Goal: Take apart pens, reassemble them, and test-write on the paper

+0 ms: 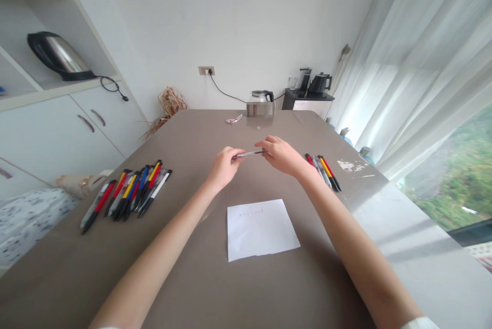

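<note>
Above the middle of the table, a slim clear pen (pixel 249 153) lies level between my two hands. My left hand (pixel 226 166) pinches its left end with thumb and fingers. At the other end, my right hand (pixel 280 153) is closed on the pen's dark tip part. A sheet of white paper (pixel 261 229) with faint reddish marks near its top edge lies flat, closer to me than the hands. To the left rests a bunch of several pens (pixel 128 190) in red, yellow, blue, white and clear. A smaller group of pens (pixel 323 171) lies by my right forearm.
The brown table (pixel 184 288) carries a glass kettle (pixel 261 98) and a small crumpled wrapper (pixel 233 120) at its far edge. Peeled white patches (pixel 351 165) mark the right side. A steel kettle (pixel 61 56) stands on the left shelf; a white curtain (pixel 384 52) hangs at right.
</note>
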`<state>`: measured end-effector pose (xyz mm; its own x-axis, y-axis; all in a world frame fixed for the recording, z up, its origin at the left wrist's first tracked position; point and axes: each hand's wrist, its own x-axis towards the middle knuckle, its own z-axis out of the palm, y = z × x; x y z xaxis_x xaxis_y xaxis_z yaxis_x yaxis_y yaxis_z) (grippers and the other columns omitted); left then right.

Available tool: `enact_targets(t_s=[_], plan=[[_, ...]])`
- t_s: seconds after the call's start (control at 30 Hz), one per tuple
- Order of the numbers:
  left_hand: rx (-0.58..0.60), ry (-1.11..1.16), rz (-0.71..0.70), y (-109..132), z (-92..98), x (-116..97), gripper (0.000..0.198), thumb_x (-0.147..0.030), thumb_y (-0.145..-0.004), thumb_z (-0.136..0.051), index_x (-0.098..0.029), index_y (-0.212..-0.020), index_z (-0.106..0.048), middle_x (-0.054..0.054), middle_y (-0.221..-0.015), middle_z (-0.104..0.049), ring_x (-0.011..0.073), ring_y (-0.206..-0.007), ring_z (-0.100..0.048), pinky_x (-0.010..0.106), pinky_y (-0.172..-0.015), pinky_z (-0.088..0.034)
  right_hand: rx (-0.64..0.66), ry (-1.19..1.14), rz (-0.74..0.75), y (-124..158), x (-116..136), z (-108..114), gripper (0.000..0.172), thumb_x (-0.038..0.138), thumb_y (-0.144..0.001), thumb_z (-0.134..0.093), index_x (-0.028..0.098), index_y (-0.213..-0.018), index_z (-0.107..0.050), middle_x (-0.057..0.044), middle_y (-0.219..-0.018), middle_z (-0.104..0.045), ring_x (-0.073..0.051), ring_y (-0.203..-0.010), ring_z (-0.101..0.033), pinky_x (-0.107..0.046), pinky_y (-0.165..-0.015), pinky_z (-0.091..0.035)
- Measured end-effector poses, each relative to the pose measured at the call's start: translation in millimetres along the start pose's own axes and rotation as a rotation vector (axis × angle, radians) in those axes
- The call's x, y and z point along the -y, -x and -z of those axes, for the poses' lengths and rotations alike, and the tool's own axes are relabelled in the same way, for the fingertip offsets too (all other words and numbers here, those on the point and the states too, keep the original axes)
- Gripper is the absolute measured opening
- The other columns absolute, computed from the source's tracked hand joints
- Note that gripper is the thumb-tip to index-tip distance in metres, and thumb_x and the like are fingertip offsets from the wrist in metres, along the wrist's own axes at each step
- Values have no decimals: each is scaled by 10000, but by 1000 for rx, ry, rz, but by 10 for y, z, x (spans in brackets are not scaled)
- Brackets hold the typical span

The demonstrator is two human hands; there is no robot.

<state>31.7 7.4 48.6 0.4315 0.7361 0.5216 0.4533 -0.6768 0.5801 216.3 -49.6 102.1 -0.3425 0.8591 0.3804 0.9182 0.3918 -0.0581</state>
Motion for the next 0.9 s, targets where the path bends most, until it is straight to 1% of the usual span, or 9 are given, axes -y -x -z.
enact_targets(t_s=[0.07,0.17,0.5,0.7,0.9], plan=[[4,-5,-5,-5,5,-2,225,-228,-764,-473,-218,-951,-598,42,-868,-554,142,-778,-519,274,-745,-414,-20,-83,4,-5,0,-4,327,89,-761,-416,164,-1072,-488,-69,-916,-531,-173,-879,-465,-257,-739,-337],[2,-13,-8,-11,17,-3,218,-227,-765,-471,-215,-941,-600,41,-859,-554,141,-773,-519,270,-740,-413,-45,-153,11,-9,-10,-18,307,67,-727,-427,157,-1013,-492,-57,-875,-537,-167,-849,-463,-253,-720,-341],[-16,-47,-70,0,23,-38,195,-203,-762,-479,-217,-913,-602,22,-830,-560,126,-738,-518,250,-702,-405,-82,-174,17,-24,-40,-74,265,26,-668,-418,164,-870,-520,-54,-822,-543,-167,-794,-460,-245,-678,-335],[-24,-51,-83,1,31,-67,193,-206,-762,-483,-220,-911,-605,19,-819,-561,123,-728,-520,252,-699,-405,-101,-221,10,-9,-65,-61,256,33,-655,-453,171,-862,-511,-39,-803,-566,-148,-747,-494,-226,-645,-346],[-43,-34,-103,3,47,-98,193,-220,-766,-482,-220,-911,-609,16,-819,-564,122,-741,-523,248,-702,-402,-88,-307,-29,3,-116,-54,230,60,-649,-504,182,-844,-511,-19,-781,-594,-128,-703,-524,-212,-623,-355]])
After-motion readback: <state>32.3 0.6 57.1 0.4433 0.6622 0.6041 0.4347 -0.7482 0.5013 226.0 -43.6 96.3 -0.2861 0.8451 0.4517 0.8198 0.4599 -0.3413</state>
